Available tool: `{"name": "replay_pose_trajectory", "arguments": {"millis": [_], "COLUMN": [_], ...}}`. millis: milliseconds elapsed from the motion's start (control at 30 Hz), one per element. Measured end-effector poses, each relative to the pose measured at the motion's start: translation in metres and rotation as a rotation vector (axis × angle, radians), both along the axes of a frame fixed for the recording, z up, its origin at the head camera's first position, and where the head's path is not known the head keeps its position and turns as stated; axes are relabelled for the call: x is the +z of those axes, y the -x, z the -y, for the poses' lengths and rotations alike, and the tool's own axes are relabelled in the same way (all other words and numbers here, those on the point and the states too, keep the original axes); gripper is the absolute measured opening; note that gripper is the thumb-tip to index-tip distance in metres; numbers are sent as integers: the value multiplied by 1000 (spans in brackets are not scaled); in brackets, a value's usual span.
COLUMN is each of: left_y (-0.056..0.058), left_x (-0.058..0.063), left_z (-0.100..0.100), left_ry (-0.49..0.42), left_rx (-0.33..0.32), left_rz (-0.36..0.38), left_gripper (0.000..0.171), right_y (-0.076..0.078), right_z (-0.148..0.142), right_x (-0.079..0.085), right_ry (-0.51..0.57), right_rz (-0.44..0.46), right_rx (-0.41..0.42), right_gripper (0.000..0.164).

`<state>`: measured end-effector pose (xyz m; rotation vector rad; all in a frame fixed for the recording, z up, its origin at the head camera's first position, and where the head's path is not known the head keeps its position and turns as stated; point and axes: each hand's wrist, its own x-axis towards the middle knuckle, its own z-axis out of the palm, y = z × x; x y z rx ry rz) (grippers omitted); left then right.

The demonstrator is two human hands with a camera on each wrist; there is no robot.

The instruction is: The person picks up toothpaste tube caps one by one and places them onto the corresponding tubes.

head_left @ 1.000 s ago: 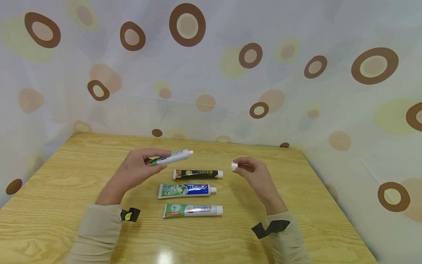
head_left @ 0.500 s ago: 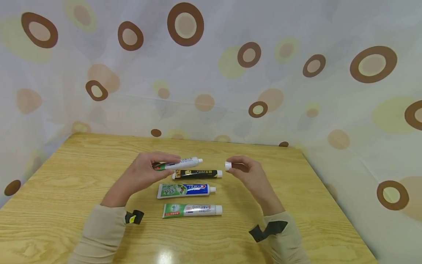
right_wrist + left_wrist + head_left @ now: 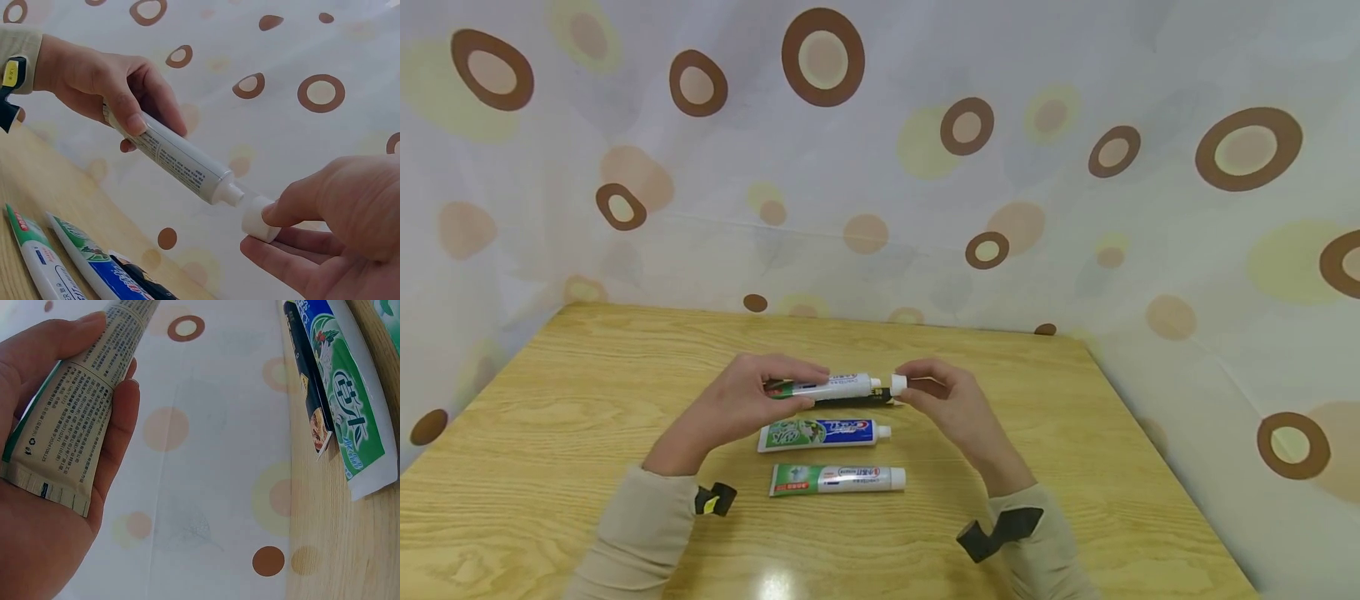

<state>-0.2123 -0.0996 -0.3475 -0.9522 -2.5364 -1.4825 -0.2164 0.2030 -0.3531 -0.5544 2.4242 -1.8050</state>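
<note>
My left hand (image 3: pixel 752 394) grips a white and green toothpaste tube (image 3: pixel 842 386) by its body, its bare nozzle pointing right. Between thumb and fingers my right hand (image 3: pixel 943 400) pinches a white cap (image 3: pixel 898 384). In the right wrist view the cap (image 3: pixel 260 219) sits just off the tip of the nozzle (image 3: pixel 232 192), with a small gap between. Printed text covers the side of the tube (image 3: pixel 75 419) seen in the left wrist view. The held tube overlaps a black toothpaste tube (image 3: pixel 850 400) on the table in the head view, hiding most of it.
On the wooden table (image 3: pixel 700 550) lie a blue and green toothpaste tube (image 3: pixel 820 433) and, nearer, a white and green toothpaste tube (image 3: pixel 838 479), both capped and pointing right. A sheet patterned with circles (image 3: pixel 865 167) hangs behind and beside the table.
My left hand has moved right and slightly nearer with the tube, while my right hand has come left with the cap. Nozzle and cap are now much closer together.
</note>
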Motion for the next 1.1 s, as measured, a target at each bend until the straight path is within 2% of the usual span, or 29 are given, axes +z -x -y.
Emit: {"name": "replay_pose_trajectory", "arguments": {"millis": [400, 967, 1100], "left_y": [-2, -2, -2], "left_x": [-1, -2, -1], "left_z": [-5, -6, -6], "left_ry": [-36, -30, -32], "left_rx": [-51, -51, -47], "left_rz": [35, 31, 46], "left_gripper": [30, 30, 30], "right_y": [-4, -4, -5], "right_z": [6, 4, 5], "right_x": [1, 2, 3], "right_ry": [-36, -41, -10], "right_rz": [17, 16, 45], "right_rx": [30, 61, 79], "right_gripper": [29, 26, 30]}}
